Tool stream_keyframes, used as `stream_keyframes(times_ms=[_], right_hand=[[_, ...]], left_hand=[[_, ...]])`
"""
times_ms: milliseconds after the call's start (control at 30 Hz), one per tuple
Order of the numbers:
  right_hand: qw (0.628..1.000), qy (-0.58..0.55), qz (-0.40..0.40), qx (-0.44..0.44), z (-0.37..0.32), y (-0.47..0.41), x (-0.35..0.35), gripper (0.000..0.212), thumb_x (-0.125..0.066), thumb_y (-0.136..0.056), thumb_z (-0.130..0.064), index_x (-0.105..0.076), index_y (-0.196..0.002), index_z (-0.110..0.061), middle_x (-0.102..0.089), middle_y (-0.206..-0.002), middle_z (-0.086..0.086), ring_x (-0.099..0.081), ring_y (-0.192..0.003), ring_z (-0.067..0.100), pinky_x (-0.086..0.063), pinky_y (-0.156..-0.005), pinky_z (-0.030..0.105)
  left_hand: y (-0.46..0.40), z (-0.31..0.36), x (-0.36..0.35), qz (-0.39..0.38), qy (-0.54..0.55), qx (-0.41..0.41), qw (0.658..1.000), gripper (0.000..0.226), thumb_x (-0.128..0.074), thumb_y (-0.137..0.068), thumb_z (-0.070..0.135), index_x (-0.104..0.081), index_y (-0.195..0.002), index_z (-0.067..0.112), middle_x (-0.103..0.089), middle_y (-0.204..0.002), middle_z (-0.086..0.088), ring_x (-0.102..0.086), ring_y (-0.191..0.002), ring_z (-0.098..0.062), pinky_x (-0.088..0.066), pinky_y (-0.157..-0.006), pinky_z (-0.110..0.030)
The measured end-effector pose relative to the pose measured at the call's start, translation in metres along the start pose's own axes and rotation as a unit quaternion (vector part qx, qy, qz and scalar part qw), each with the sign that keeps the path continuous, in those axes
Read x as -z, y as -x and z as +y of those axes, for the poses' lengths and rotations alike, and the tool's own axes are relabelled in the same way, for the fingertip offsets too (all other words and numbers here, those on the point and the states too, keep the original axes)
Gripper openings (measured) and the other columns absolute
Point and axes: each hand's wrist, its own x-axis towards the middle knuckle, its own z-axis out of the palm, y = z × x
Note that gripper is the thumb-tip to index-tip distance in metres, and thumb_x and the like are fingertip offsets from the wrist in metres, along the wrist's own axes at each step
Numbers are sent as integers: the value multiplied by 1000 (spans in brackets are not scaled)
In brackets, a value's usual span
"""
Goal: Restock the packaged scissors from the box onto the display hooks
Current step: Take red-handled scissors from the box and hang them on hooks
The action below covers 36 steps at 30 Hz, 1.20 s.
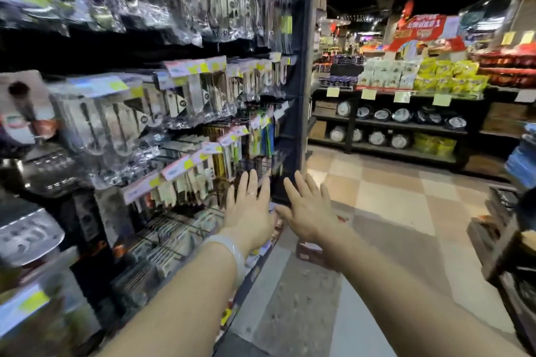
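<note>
Both the left hand [250, 211] and right hand [309, 213] reach out flat-fingered and empty near the display rack's [301, 113] end corner. What may be the box [309, 251] sits on the floor beneath, blurred. Brushing the crowded hanging packets [185, 180] could knock some off their hooks.

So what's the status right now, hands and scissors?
Both hands empty: left hand and right hand open, fingers spread, raised beside the display rack. No scissors pack held. Box partly hidden behind the hands.

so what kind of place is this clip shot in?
Looks like a supermarket or big retail store: hanging packaged utensils with price tags on the left, stacked yellow bags on an aisle display across the tiled floor.
</note>
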Motion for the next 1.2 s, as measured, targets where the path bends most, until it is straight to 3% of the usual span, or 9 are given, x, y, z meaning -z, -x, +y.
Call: stream_keyframes(times_ms=[467,800,1033,1200], right_hand=[[999,-23,-22,20,143,-285,-43,65,-23,-97,-53,-2,-151,-24,9,-160,3,11,-146,23,4,-117,45],[974,9,-109,197,240,-486,-117,65,-23,-98,-51,0,-151,-22,8,-160,5,10,-147,26,3,-117,47],[951,9,-181,252,284,-583,-156,63,-24,-98,-50,-3,-151,-22,9,-159,5,10,-146,24,3,-117,45],[934,-4,-216,284,289,-617,-199,63,-22,-97,-52,-5,-151,-24,7,-160,3,10,-147,23,3,-117,44]], left_hand=[[-289,8,-78,-30,11,42,999,75,-33,-95,50,8,-150,19,14,-159,-7,17,-146,-23,4,-117,-44],[-464,33,-182,-68,33,177,981,72,-31,-96,49,5,-150,19,12,-159,-7,14,-146,-24,1,-118,-44],[-529,52,-237,-100,57,248,962,70,-31,-96,49,1,-151,19,9,-160,-9,8,-147,-26,-4,-118,-46],[-547,48,-280,-124,77,289,946,72,-33,-96,49,3,-151,19,12,-159,-9,11,-147,-25,1,-117,-44]])
